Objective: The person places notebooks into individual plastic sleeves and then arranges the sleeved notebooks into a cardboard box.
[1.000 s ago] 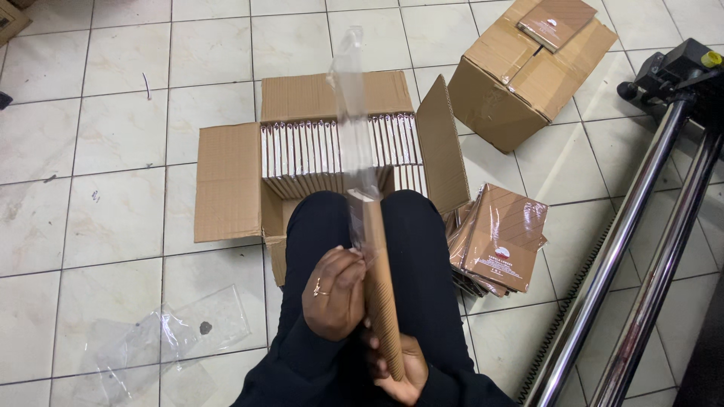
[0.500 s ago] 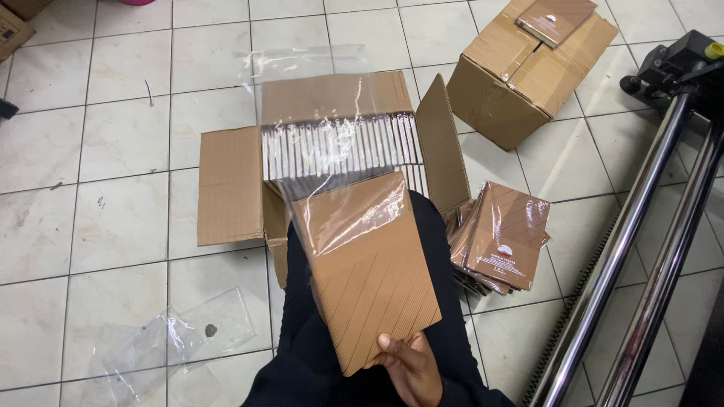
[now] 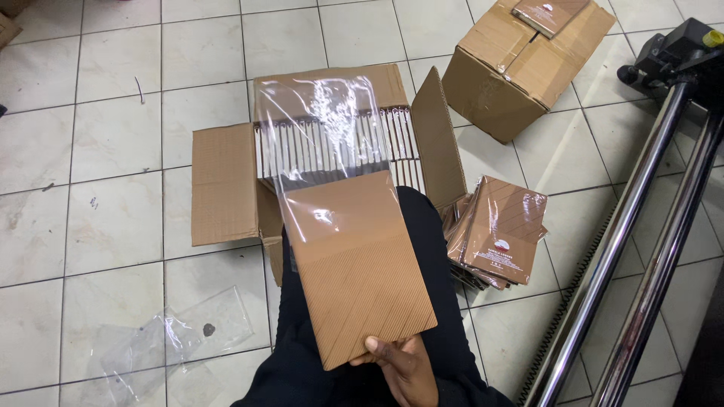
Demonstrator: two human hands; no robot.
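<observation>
While the right hand [image 3: 400, 365] is pinching the booklet [image 3: 360, 279] by its lower edge above the lap, a clear sleeve [image 3: 328, 139] is covering its top half; the left hand is hidden. Sliding squarely would avoid snagging corners. Beyond are an open box [image 3: 226, 181] and a stack [image 3: 501, 230].

Open brown corrugated carton [image 3: 226, 185] on tiled floor [image 3: 98, 128], centre, flaps spread; packed with a row of thin white-and-brown spines [image 3: 332, 139]. Second brown carton [image 3: 520, 56], closed, toward floor's far right edge; one flat brown wrapped pack [image 3: 549, 13] on top. Stack of glossy brown wrapped packs [image 3: 501, 226] beside first carton's right flap. Clear plastic sleeve [image 3: 332, 143] half over a brown ribbed booklet [image 3: 362, 279]. Empty clear sleeves [image 3: 177, 339] lower left.
</observation>
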